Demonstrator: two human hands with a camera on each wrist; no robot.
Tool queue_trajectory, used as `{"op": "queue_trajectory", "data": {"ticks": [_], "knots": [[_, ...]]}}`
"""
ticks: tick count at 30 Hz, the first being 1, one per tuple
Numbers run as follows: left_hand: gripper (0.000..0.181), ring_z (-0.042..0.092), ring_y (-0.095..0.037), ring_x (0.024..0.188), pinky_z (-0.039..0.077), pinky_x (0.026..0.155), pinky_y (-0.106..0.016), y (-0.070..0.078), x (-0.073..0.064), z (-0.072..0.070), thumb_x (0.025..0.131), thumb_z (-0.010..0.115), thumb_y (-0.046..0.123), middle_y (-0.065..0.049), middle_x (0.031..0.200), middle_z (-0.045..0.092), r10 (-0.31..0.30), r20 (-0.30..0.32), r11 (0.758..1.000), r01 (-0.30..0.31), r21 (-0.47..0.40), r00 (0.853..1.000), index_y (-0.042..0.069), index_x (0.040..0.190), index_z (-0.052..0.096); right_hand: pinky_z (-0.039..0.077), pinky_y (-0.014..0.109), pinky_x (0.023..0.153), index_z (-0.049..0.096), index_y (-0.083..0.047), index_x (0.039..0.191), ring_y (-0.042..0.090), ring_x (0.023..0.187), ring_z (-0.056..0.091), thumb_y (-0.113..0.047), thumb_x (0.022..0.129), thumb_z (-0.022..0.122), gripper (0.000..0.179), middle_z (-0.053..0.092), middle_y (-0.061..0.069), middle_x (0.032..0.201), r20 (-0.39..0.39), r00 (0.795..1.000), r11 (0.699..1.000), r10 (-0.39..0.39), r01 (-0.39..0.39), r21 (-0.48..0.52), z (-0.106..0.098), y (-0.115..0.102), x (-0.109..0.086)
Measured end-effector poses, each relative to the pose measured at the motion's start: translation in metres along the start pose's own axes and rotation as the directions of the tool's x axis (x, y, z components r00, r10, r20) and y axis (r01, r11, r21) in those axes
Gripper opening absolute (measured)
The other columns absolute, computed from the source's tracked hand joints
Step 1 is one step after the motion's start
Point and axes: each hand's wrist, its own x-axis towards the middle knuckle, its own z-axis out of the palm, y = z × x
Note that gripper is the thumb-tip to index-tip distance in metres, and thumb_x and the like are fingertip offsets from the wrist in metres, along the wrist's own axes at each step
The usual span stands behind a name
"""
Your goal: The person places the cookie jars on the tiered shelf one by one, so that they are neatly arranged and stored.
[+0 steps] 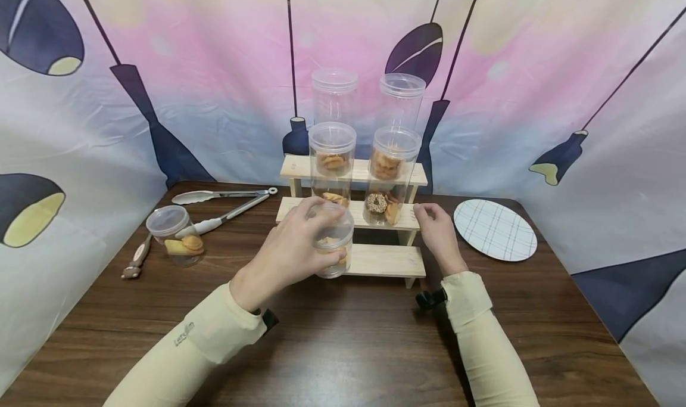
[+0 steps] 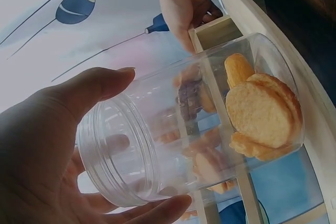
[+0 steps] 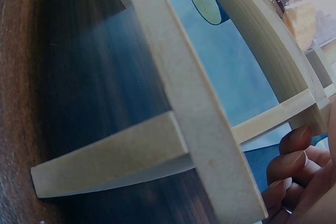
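Note:
My left hand (image 1: 289, 243) grips a clear plastic jar (image 1: 334, 265) by its lid end, thumb on one side and fingers on the other. Several golden cookies (image 2: 262, 111) lie at the jar's bottom, and its base is right at the lowest board of a three-tier wooden rack (image 1: 386, 261). At the right end of the middle tier, my right hand (image 1: 440, 237) holds the rack's edge with thumb and curled fingers (image 3: 294, 163). Two lidded jars with cookies, one a front right jar (image 1: 387, 201), stand on the middle tier. Behind them, two more stand on the top tier.
To the left is a shorter lidded jar (image 1: 179, 246) of cookies, beside metal tongs (image 1: 236, 213) with pale tips. A small utensil with a brown figure handle (image 1: 136, 261) lies near it. A white checked plate (image 1: 495, 229) rests at the right. Patterned cloth (image 1: 225, 67) hangs behind the table.

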Motion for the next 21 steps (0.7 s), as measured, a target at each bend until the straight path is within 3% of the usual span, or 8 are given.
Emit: {"op": "queue_trajectory", "data": {"ticks": [14,21], "knots": [[0.064,0.057,-0.036,0.114,0.054,0.075,-0.054,0.0022,0.0005,0.0055,0.074,0.086,0.039,-0.012,0.139,0.049,-0.056,0.036,0.998,0.055,0.022,0.998,0.026,0.134,0.064,0.046,0.05,0.094,0.057,-0.013,0.136,0.032,0.111,0.057,-0.063,0.098,0.044,0.064,0.057,0.015,0.134,0.003,1.0,1.0,0.014,-0.014,-0.001,0.0007,-0.001,-0.0011],[0.066,0.058,-0.036,0.114,0.055,0.075,-0.053,0.0005,0.0006,0.007,0.074,0.087,0.04,-0.014,0.14,0.049,-0.055,0.036,0.998,0.054,0.026,0.998,0.026,0.135,0.064,0.046,0.05,0.094,0.057,-0.014,0.136,0.032,0.111,0.057,-0.063,0.098,0.045,0.064,0.057,0.014,0.134,0.003,1.0,1.0,0.012,-0.012,0.001,-0.0003,-0.0017,-0.0019]]}}
